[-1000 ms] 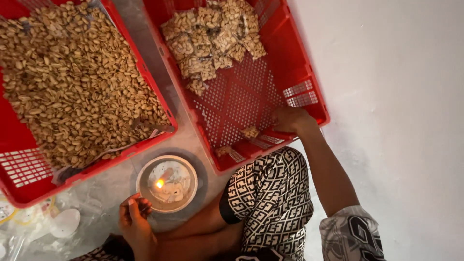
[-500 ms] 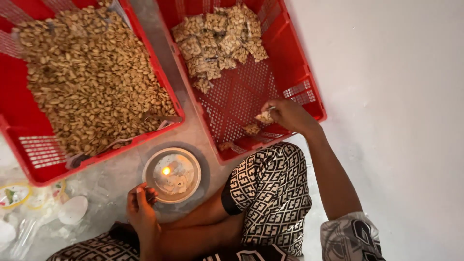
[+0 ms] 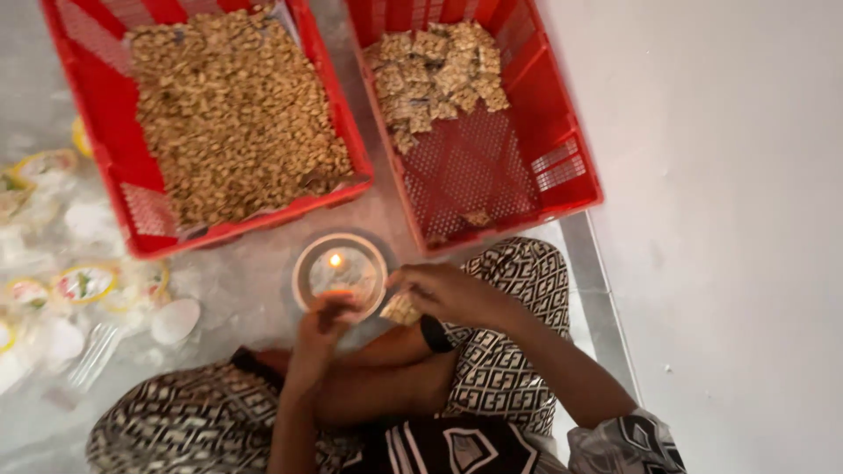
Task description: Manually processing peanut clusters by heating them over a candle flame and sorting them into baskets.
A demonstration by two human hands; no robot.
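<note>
My right hand (image 3: 439, 292) holds a small clear packet of pale nuts (image 3: 402, 309) just right of a round glass dish (image 3: 340, 272) in which a small flame burns. My left hand (image 3: 323, 318) is at the dish's near rim, fingers curled close to the packet; I cannot tell whether it grips anything. Beyond the dish stand two red plastic crates. The left crate (image 3: 105, 114) is heaped with loose pale nuts. The right crate (image 3: 562, 149) has filled packets (image 3: 435, 75) piled at its far end and one stray packet (image 3: 477, 218) near the front.
Empty clear bags and round yellow-rimmed labels (image 3: 83, 283) lie scattered on the floor at the left, with a white spoon-like scoop (image 3: 174, 319). A white wall (image 3: 729, 219) runs along the right. My patterned trouser legs (image 3: 500, 351) fill the bottom.
My right hand has come back from the right crate with a packet, down to the dish with the flame. My left hand has risen towards the dish. The view has shifted right and down.
</note>
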